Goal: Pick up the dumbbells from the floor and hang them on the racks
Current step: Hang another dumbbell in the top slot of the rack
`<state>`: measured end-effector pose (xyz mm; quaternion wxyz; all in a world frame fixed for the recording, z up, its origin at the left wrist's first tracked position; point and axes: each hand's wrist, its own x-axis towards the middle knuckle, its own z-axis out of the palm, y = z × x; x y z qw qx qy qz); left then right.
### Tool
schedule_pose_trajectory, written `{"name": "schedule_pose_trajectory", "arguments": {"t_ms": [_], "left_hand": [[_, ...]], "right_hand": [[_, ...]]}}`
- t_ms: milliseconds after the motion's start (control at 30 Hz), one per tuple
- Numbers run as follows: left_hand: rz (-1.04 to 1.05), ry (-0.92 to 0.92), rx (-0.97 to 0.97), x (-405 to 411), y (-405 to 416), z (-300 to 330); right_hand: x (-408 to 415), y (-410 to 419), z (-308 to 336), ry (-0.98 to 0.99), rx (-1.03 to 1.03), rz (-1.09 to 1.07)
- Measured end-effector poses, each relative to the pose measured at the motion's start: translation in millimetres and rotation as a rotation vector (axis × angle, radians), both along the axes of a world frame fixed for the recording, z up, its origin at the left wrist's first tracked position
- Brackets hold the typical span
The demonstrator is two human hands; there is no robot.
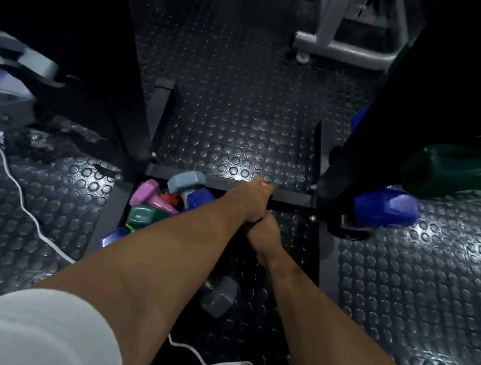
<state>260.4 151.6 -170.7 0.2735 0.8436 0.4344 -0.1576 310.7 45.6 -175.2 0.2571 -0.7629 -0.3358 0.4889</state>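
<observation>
A heap of dumbbells lies on the floor inside the rack's black base frame (290,197): pink (147,195), grey (182,183), blue (201,199), green (142,217) and purple-blue (111,237). Another grey dumbbell (218,296) lies nearer me, partly under my arms. Both arms reach down. My left hand (252,201) is curled at the crossbar just right of the heap. My right hand (263,235) sits directly beneath it, touching it, fingers hidden. What either hand holds is hidden. On the right rack hang a blue dumbbell (387,207) and a dark green one (453,169).
Studded rubber flooring (241,109) covers the ground. A white cable (22,198) trails across the left floor and another piece (208,362) runs near my feet. Grey machine frames stand at the top left (5,72) and top right (337,42). Black rack uprights (122,105) flank the heap.
</observation>
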Motion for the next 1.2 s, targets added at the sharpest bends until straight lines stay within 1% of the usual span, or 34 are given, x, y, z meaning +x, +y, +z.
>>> {"name": "schedule_pose_trajectory", "arguments": {"t_ms": [67, 167, 267, 300, 367, 433, 500, 600, 767, 900, 1033, 1133, 1200], "left_hand": [[0.014, -0.025, 0.000, -4.2, -3.1, 5.8], [0.051, -0.113, 0.007, -7.6, -8.4, 19.3], [0.065, -0.229, 0.027, -14.9, -14.5, 37.7], [0.071, -0.264, 0.046, -18.7, -17.2, 46.5], [0.083, -0.276, 0.068, -26.7, -22.6, 62.6], [0.108, -0.302, 0.052, -31.7, -27.8, 81.0], [0.158, -0.361, 0.019, -34.8, -35.0, 100.9], [0.210, -0.519, -0.001, -39.8, -50.1, 145.6], [0.263, -0.756, 0.093, -42.6, -68.7, 227.3], [0.249, -0.990, 0.193, -39.1, -84.9, 303.7], [0.245, -1.241, 0.268, -30.3, -95.1, 378.8], [0.252, -1.405, 0.313, -19.8, -100.0, 433.2], [0.265, -1.501, 0.400, -11.2, -101.8, 468.3]], "right_hand": [[5.0, -2.8, 12.8, -0.016, -0.002, 0.000], [12.9, -15.2, 28.6, -0.031, 0.017, -0.018], [21.6, -24.5, 43.4, 0.014, 0.042, -0.016], [24.0, -28.1, 52.6, 0.022, 0.054, -0.014], [27.9, -36.2, 76.1, 0.014, 0.067, 0.005], [33.5, -47.5, 105.1, -0.029, 0.063, 0.027], [39.1, -58.7, 126.0, -0.029, 0.096, 0.051], [41.1, -73.7, 169.9, -0.018, 0.197, 0.033], [29.0, -100.2, 263.8, 0.137, 0.411, 0.029], [20.5, -127.1, 337.4, 0.203, 0.512, 0.037], [22.2, -146.6, 406.2, 0.212, 0.637, 0.000], [25.5, -155.7, 452.3, 0.173, 0.715, -0.034], [28.9, -162.4, 486.2, 0.136, 0.786, -0.041]]}}
